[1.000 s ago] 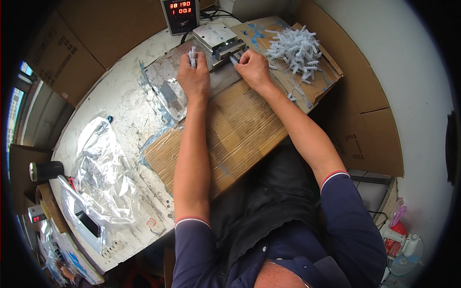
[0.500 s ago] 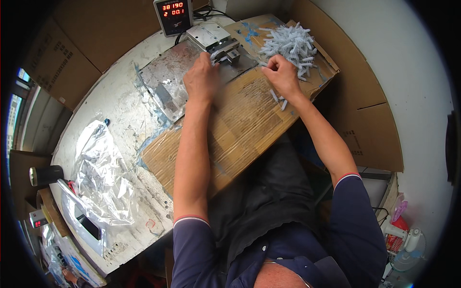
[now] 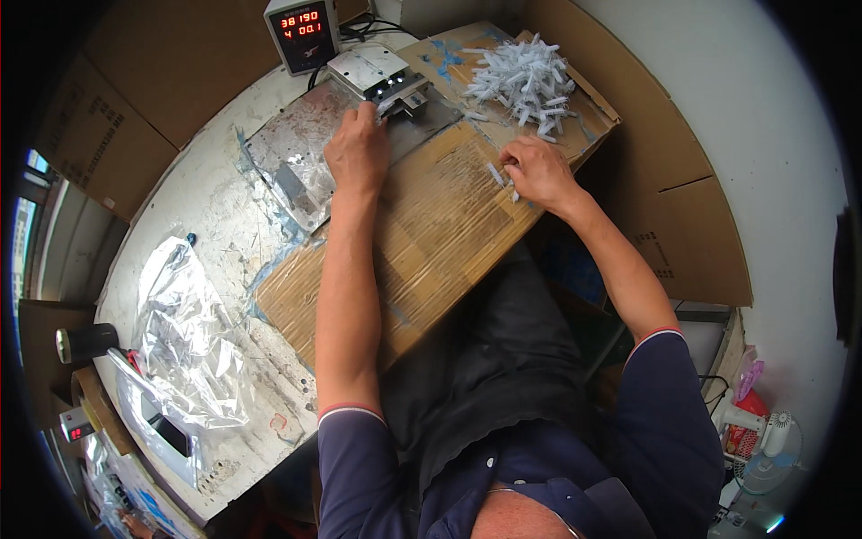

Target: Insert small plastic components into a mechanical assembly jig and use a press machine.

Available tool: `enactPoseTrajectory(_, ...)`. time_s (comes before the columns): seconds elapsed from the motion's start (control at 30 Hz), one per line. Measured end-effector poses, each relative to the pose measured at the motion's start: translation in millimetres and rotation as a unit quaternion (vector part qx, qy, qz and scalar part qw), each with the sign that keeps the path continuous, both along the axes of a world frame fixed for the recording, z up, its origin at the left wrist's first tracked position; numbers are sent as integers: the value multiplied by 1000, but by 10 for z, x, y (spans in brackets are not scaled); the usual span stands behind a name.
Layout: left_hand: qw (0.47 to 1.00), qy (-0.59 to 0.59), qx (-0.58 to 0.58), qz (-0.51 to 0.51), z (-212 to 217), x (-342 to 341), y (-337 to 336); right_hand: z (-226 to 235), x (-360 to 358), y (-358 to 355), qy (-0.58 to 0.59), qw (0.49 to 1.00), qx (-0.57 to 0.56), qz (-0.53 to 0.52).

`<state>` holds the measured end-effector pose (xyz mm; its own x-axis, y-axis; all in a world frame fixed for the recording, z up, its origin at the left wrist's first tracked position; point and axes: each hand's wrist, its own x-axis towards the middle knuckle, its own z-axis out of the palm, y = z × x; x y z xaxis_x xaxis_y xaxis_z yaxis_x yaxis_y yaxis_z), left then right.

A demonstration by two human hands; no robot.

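Note:
My left hand [image 3: 357, 153] is closed by the small metal fixture [image 3: 400, 97], its fingertips pinching a small pale plastic piece [image 3: 385, 106] at the fixture's jaw. The fixture belongs to a machine with a white metal block [image 3: 366, 70]. Over the cardboard-covered surface [image 3: 431, 242], my right hand [image 3: 541, 171] is closed with its thumb and fingers together. Whatever lies between those fingertips is hidden. Beside them lies a loose white plastic strip [image 3: 496, 174], with another strip [image 3: 514, 194] just below. Farther off is a heap of similar white pieces [image 3: 525, 81].
A box with a red digital display [image 3: 303, 34] stands behind the machine. Clear plastic bags [image 3: 193, 332] lie on the white table [image 3: 215, 180] at left, near a dark cylinder [image 3: 87, 343]. Cardboard walls [image 3: 669, 180] enclose the work area. A fan [image 3: 768, 449] stands at lower right.
My right hand has moved from beside the heap down toward the loose strips near the cardboard's front edge. My left hand remains at the fixture. The display reading has changed.

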<state>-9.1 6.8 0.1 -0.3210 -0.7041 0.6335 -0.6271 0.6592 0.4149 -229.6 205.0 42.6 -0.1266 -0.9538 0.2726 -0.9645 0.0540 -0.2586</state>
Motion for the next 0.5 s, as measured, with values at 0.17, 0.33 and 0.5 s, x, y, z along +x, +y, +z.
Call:
enactPoseTrajectory(0.17,1000,14,-10,1,-3,20,-9,85,180,-17,-47,996,73,-19)
enactPoseTrajectory(0.33,979,202,8,-38,-21,57,-159,-51,194,-113,-24,999,43,-4)
enactPoseTrajectory(0.5,872,386,275,-122,-20,176,-262,-109,395,-278,-61,996,-62,6)
